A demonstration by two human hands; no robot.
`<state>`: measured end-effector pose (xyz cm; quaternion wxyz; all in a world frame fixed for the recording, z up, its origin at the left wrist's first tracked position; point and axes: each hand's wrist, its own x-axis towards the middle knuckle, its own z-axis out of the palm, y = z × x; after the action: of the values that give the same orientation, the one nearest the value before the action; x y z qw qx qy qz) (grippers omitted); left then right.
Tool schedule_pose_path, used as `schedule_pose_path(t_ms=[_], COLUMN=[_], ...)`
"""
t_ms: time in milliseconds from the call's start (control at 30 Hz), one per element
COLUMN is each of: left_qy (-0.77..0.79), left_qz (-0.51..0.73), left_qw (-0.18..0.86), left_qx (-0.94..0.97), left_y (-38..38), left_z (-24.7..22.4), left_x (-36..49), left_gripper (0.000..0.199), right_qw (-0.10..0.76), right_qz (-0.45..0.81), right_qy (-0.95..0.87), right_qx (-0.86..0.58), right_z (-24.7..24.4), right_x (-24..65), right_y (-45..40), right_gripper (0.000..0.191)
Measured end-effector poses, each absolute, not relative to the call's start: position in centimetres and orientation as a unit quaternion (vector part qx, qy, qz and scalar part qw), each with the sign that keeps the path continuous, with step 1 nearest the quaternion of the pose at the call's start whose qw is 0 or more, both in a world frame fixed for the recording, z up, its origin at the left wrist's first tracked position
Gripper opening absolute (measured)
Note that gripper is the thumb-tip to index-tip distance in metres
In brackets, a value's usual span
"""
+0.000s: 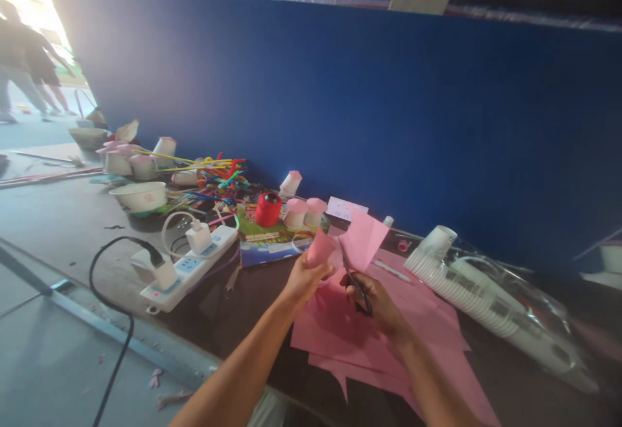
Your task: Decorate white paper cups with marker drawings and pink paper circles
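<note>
the thin, pink paper piece (322, 251) was found raised over the far left part of the flat pile of pink paper sheets (325, 330). the left hand (305, 281) held it there, thumb and fingers pinching its near edge. over the middle of the pile, the right hand (381, 304) had its fingers closed about the handles of the black-handled metal scissors (358, 288), whose blades reached up beside the paper; whether the blades were parted could not be told. an upright pink paper flap (368, 239) stood behind the blades; a join with the held piece could not be confirmed. the paper was judged very light, soft enough to curl, hardly slippery, and easily creased or torn; a gentle pinch at an edge, clear of the blades, was judged the proper hold. as to markings, the green-and-blue printed booklet (267, 255), beyond and left of the pile, bore lettering too blurred to read. just beyond the pile, the small white display box (346, 208) showed digits resembling 00:33, the last uncertain. right of the pile, the clear plastic sleeve of white cups (466, 304) carried dark, illegible print.
</note>
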<state>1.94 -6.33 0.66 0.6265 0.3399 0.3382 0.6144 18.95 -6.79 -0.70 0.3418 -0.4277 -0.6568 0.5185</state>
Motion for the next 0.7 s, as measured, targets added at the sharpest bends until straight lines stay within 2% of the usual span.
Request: schedule_pose_path(t_ms=[167, 500, 700], left_qy=[0.368, 0.369, 0.365], left_qz=[0.618, 0.64, 0.656], left_qw=[0.612, 0.582, 0.571], left_qx=[0.329, 0.339, 0.332], left_y=[-6.2, -6.6, -6.8], left_z=[0.8, 1.5, 1.9], left_x=[1.8, 1.9, 2.2], left_gripper=[0.046, 0.026, 0.022], right_qw=[0.342, 0.341, 0.341], right_qz=[0.513, 0.511, 0.526], right_qy=[-0.663, -0.663, -0.656], right_qx=[-0.424, -0.429, -0.42], right_z=[-0.5, -0.4, -0.9], right_x=[19.0, 18.8, 18.6], right_y=[-6.9, -6.9, -6.8], right_gripper=[0.039, 0.04, 0.038])
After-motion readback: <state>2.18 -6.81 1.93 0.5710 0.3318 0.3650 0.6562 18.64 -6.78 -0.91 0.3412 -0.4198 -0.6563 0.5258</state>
